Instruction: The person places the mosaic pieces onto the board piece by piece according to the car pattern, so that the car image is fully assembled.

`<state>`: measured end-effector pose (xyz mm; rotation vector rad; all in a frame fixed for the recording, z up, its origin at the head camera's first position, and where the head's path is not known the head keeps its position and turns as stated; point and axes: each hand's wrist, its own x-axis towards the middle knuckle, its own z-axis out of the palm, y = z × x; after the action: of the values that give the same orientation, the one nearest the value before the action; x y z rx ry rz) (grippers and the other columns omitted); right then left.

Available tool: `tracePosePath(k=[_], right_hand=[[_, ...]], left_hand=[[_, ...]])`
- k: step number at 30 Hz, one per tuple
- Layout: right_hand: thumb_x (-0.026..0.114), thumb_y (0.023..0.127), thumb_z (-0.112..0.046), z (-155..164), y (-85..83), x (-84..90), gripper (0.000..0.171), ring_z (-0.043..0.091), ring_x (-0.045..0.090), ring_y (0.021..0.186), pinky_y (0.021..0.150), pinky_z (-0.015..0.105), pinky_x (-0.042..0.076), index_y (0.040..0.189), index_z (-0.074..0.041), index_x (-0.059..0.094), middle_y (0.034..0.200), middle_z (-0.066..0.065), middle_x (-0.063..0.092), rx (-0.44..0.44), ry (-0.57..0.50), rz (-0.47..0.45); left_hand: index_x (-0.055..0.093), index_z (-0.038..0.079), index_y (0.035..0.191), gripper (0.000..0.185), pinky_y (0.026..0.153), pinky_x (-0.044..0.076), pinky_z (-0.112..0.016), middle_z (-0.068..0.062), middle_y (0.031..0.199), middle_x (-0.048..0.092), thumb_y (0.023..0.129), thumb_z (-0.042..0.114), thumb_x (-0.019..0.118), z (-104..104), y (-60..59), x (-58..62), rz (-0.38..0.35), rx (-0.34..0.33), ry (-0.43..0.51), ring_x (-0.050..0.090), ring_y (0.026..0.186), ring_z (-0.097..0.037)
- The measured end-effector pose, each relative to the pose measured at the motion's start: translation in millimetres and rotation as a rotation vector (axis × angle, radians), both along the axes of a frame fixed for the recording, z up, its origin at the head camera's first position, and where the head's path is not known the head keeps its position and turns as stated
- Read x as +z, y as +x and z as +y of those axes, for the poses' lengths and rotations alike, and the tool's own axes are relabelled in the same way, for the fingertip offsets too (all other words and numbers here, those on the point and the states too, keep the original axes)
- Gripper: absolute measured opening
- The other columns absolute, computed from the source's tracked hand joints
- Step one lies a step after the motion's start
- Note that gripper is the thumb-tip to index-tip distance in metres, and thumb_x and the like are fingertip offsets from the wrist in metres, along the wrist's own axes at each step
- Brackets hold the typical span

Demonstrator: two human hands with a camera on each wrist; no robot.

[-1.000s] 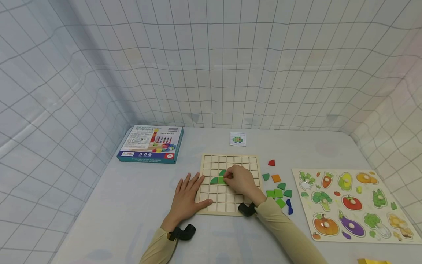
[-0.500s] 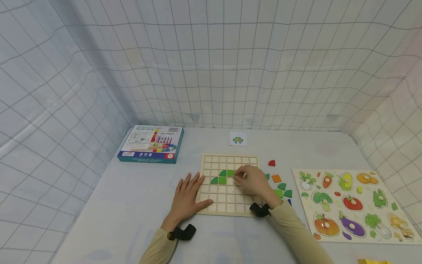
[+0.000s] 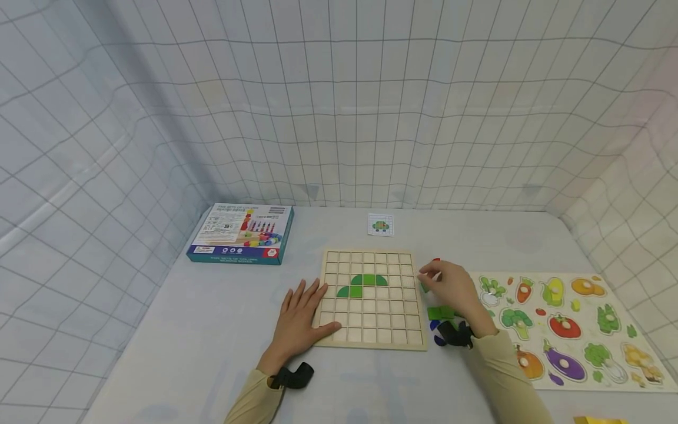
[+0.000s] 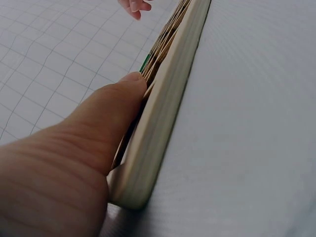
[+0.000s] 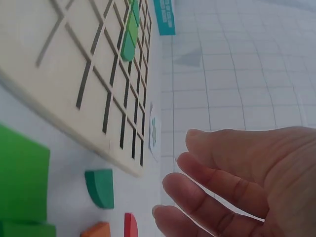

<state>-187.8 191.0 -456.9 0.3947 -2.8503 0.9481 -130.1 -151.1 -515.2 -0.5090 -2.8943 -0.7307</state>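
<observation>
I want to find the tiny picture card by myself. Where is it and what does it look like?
Start at the wooden grid board in the middle of the table, where the left hand rests on its edge. Look past its far edge, toward the checked wall: the small white card lies there alone. Unlike the blue box to its left, it is flat, squared paper with a little green picture.

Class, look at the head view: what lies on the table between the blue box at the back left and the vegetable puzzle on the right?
In the head view, the wooden grid board with its green pieces lies between the blue box and the vegetable puzzle, with loose coloured pieces beside it.
</observation>
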Motion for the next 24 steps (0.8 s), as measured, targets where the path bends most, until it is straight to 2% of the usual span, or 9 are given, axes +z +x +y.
tracePosePath(k=[7,13,24], right_hand=[[0.069,0.088,-0.020,25.9,4.5,-2.3,0.019,0.016,0.057,0.068,0.053,0.030,0.044,0.099,-0.004,0.071,0.088,0.005,0.066,-0.054,-0.014,-0.070],[0.072,0.084,-0.022,37.2,6.5,-7.5,0.025,0.019,0.051,0.069,0.057,0.032,0.042,0.100,-0.003,0.071,0.096,0.012,0.063,-0.090,0.022,-0.139],[0.075,0.081,-0.018,42.0,8.5,-10.3,0.027,0.020,0.052,0.070,0.059,0.034,0.043,0.102,-0.002,0.069,0.090,0.009,0.062,-0.051,0.075,-0.202]], left_hand=[[0.033,0.016,0.149,0.090,0.111,0.002,-0.049,-0.005,0.154,0.026,0.079,0.064,0.062,0.2,-1.2,-0.8,-0.003,0.000,-0.011,0.009,0.143,-0.029],[0.032,0.016,0.150,0.090,0.111,0.002,-0.050,-0.004,0.154,0.025,0.079,0.065,0.061,-0.2,-1.4,-1.7,-0.004,0.001,-0.028,0.009,0.143,-0.029],[0.035,0.015,0.149,0.089,0.111,0.004,-0.052,-0.006,0.153,0.028,0.079,0.063,0.062,-0.3,0.1,-1.3,0.017,0.003,-0.025,0.012,0.142,-0.032]])
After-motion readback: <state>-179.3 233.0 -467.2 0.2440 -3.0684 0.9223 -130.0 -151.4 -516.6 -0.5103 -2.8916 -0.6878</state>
